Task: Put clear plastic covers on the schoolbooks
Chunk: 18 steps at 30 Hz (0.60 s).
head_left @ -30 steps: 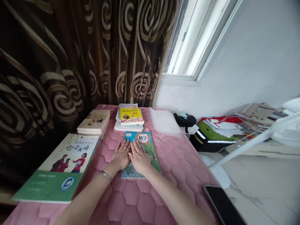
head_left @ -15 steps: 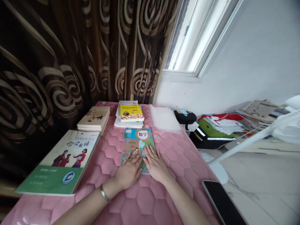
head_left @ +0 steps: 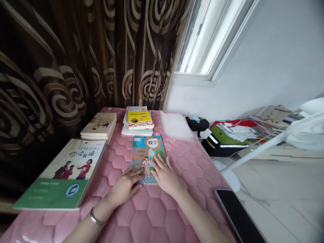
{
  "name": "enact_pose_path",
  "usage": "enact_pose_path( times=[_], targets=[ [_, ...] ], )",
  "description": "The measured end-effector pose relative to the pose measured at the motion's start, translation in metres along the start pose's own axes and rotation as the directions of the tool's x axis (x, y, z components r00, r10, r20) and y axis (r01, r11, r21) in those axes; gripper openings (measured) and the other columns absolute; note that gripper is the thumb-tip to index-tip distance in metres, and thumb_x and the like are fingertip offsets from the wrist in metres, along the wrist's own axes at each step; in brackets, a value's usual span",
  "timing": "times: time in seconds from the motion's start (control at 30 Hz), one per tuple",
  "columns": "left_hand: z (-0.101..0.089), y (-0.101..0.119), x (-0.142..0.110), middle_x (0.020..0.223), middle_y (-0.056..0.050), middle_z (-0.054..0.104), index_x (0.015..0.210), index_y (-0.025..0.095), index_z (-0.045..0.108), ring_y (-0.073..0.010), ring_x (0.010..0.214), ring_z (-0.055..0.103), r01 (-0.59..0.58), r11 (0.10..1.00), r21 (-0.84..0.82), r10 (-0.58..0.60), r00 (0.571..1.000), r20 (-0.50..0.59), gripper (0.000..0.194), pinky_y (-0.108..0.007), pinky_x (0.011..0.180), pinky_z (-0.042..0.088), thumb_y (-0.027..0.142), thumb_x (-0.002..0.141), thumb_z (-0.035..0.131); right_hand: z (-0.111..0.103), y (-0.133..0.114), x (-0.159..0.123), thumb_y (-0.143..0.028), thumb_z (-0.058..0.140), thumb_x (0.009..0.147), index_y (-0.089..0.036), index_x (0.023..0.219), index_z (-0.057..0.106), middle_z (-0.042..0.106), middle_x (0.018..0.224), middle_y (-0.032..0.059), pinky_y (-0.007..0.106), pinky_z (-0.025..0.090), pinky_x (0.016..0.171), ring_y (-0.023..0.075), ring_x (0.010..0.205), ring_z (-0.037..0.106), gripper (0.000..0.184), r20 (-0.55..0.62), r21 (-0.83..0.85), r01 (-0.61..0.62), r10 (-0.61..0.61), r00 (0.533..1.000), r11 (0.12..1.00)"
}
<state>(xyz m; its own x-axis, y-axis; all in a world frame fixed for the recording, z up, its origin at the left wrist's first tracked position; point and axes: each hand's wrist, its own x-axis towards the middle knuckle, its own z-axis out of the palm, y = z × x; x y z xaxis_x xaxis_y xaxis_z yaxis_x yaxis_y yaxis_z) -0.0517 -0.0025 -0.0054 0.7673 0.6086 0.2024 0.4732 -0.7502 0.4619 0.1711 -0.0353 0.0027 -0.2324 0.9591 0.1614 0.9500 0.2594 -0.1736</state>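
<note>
A thin textbook [head_left: 141, 156] with a blue and green illustrated cover lies flat on the pink quilted tabletop [head_left: 149, 212], its orange-ringed title at the top. My left hand [head_left: 126, 184], above a silver bracelet, rests at the book's lower left edge with fingertips on the cover. Its fingers are loosely spread and hold nothing. Lying flat over the lower right of the cover is my right hand [head_left: 165, 173], fingers stretched out. Part of the cover's right side is hidden beneath it.
At left lie a large green and cream book stack [head_left: 58, 179] and smaller tan books [head_left: 98, 125]. Behind the textbook sit books with a yellow cover [head_left: 139, 117] and clear plastic sheets [head_left: 176, 125]. A phone [head_left: 238, 212] lies at the right edge, beside a white fan [head_left: 263, 145].
My left hand has slid left and down, from the middle of the cover to its lower left edge. The right hand stays on the cover. The whole view has shifted slightly.
</note>
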Motion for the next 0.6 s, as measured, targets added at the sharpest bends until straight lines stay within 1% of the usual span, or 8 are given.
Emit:
enact_pose_path(
  times=[0.07, 0.13, 0.2, 0.27, 0.37, 0.43, 0.5, 0.6],
  targets=[
    [0.001, -0.001, 0.0, 0.141, -0.007, 0.054, 0.125, 0.027, 0.06, -0.0217, 0.133, 0.046, -0.006, 1.0, 0.006, 0.006, 1.0, -0.005, 0.037, -0.05, 0.114, 0.033, 0.024, 0.088, 0.06, -0.003, -0.013, -0.003, -0.039, 0.046, 0.095, -0.016, 0.139, 0.049, 0.028, 0.156, 0.01, 0.054, 0.019, 0.118, 0.0286, 0.146, 0.018, 0.049, -0.004, 0.084, 0.114, -0.115, 0.993, 0.99],
    [0.001, -0.001, 0.0, 0.14, -0.007, 0.055, 0.123, 0.027, 0.061, -0.0219, 0.133, 0.046, -0.017, 1.0, 0.015, 0.017, 1.0, -0.018, 0.037, -0.049, 0.115, 0.033, 0.022, 0.087, 0.061, -0.002, -0.024, -0.006, -0.044, 0.055, 0.09, -0.013, 0.141, 0.046, 0.028, 0.156, 0.0128, 0.049, 0.026, 0.117, 0.0289, 0.145, 0.019, 0.061, 0.008, 0.177, 0.187, -0.192, 0.981, 0.966],
    [0.002, -0.001, 0.0, 0.14, -0.007, 0.056, 0.122, 0.027, 0.062, -0.0217, 0.133, 0.047, -0.026, 0.999, 0.022, 0.027, 0.999, -0.037, 0.036, -0.048, 0.115, 0.032, 0.02, 0.086, 0.061, 0.001, -0.03, -0.008, -0.043, 0.061, 0.086, -0.009, 0.143, 0.042, 0.032, 0.154, 0.0159, 0.046, 0.03, 0.116, 0.0286, 0.144, 0.023, 0.069, 0.012, 0.233, 0.185, -0.193, 0.981, 0.955],
    [0.003, -0.001, 0.0, 0.139, -0.007, 0.056, 0.123, 0.027, 0.061, -0.0213, 0.132, 0.048, -0.033, 0.999, 0.026, 0.034, 0.998, -0.048, 0.037, -0.048, 0.115, 0.033, 0.021, 0.087, 0.06, 0.005, -0.031, -0.009, -0.038, 0.061, 0.087, -0.009, 0.142, 0.044, 0.037, 0.151, 0.0152, 0.044, 0.032, 0.116, 0.0273, 0.143, 0.027, 0.064, 0.005, 0.258, 0.154, -0.161, 0.987, 0.954],
    [0.001, 0.001, 0.0, 0.139, -0.007, 0.056, 0.125, 0.028, 0.06, -0.021, 0.131, 0.049, -0.03, 0.999, 0.021, 0.031, 0.999, -0.045, 0.036, -0.048, 0.113, 0.034, 0.025, 0.089, 0.059, 0.007, -0.024, -0.01, -0.03, 0.058, 0.09, -0.013, 0.139, 0.049, 0.04, 0.15, 0.0115, 0.043, 0.033, 0.116, 0.0254, 0.143, 0.028, 0.052, 0.001, 0.26, 0.161, -0.167, 0.986, 0.952],
    [-0.003, -0.001, -0.001, 0.137, -0.007, 0.058, 0.121, 0.028, 0.063, -0.0213, 0.129, 0.051, -0.014, 1.0, 0.017, 0.015, 0.999, -0.045, 0.033, -0.048, 0.113, 0.035, 0.025, 0.089, 0.06, 0.006, -0.015, -0.013, -0.024, 0.056, 0.091, -0.018, 0.138, 0.05, 0.041, 0.15, 0.0089, 0.044, 0.034, 0.115, 0.0246, 0.143, 0.028, 0.048, 0.01, 0.245, 0.183, -0.191, 0.982, 0.952],
    [-0.009, -0.005, -0.004, 0.134, -0.006, 0.061, 0.111, 0.029, 0.068, -0.0227, 0.127, 0.053, 0.015, 1.0, 0.015, -0.014, 0.998, -0.057, 0.027, -0.051, 0.113, 0.033, 0.024, 0.085, 0.064, 0.003, -0.005, -0.018, -0.021, 0.055, 0.091, -0.023, 0.137, 0.051, 0.041, 0.15, 0.0064, 0.046, 0.033, 0.115, 0.0245, 0.142, 0.029, 0.047, 0.025, 0.234, 0.18, -0.191, 0.981, 0.955],
    [-0.02, -0.014, -0.01, 0.132, -0.005, 0.062, 0.095, 0.029, 0.073, -0.0257, 0.128, 0.052, 0.059, 0.998, 0.015, -0.057, 0.995, -0.086, 0.017, -0.056, 0.113, 0.028, 0.025, 0.078, 0.072, -0.003, 0.015, -0.031, -0.025, 0.056, 0.091, -0.026, 0.136, 0.054, 0.04, 0.15, 0.0044, 0.047, 0.033, 0.115, 0.0251, 0.143, 0.028, 0.044, 0.058, 0.249, 0.11, -0.128, 0.99, 0.962]
  ],
)
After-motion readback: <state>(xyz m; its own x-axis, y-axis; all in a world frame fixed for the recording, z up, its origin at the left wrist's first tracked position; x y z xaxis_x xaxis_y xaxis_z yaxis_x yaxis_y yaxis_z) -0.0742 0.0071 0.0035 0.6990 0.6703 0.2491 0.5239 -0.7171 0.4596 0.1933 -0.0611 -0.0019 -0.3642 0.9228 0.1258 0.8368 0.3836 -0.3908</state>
